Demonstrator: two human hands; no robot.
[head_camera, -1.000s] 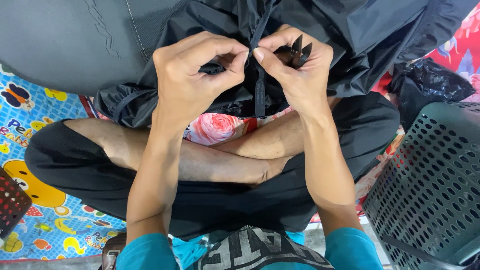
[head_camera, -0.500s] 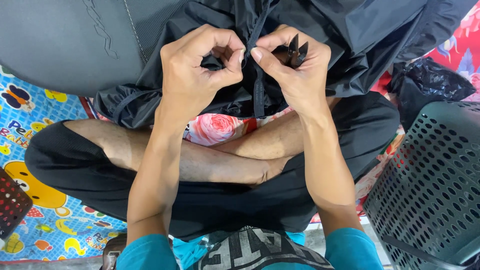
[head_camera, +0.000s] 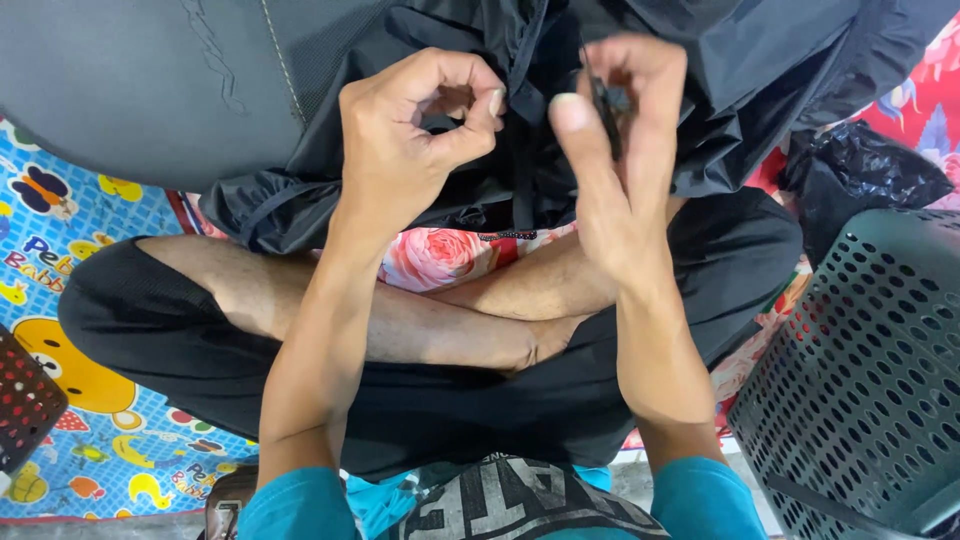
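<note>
A black shiny garment (head_camera: 420, 60) is bunched in front of me over my crossed legs. My left hand (head_camera: 415, 135) pinches its fabric near a black drawcord (head_camera: 522, 170) that hangs down the middle. My right hand (head_camera: 615, 150) is raised beside it, thumb and fingers closed on a small black clip-like piece (head_camera: 604, 105) at the cord's top. What the small piece is exactly I cannot make out.
A dark green perforated plastic basket (head_camera: 870, 380) stands at my right. A crumpled black plastic bag (head_camera: 860, 175) lies behind it. A colourful cartoon play mat (head_camera: 60, 260) covers the floor at left, floral cloth (head_camera: 430, 255) under my legs. A dark red basket corner (head_camera: 25, 400) sits far left.
My right hand has turned and lifted, its palm side now towards me, still pinching the small black piece. My left hand's fingers have loosened into a ring on the fabric.
</note>
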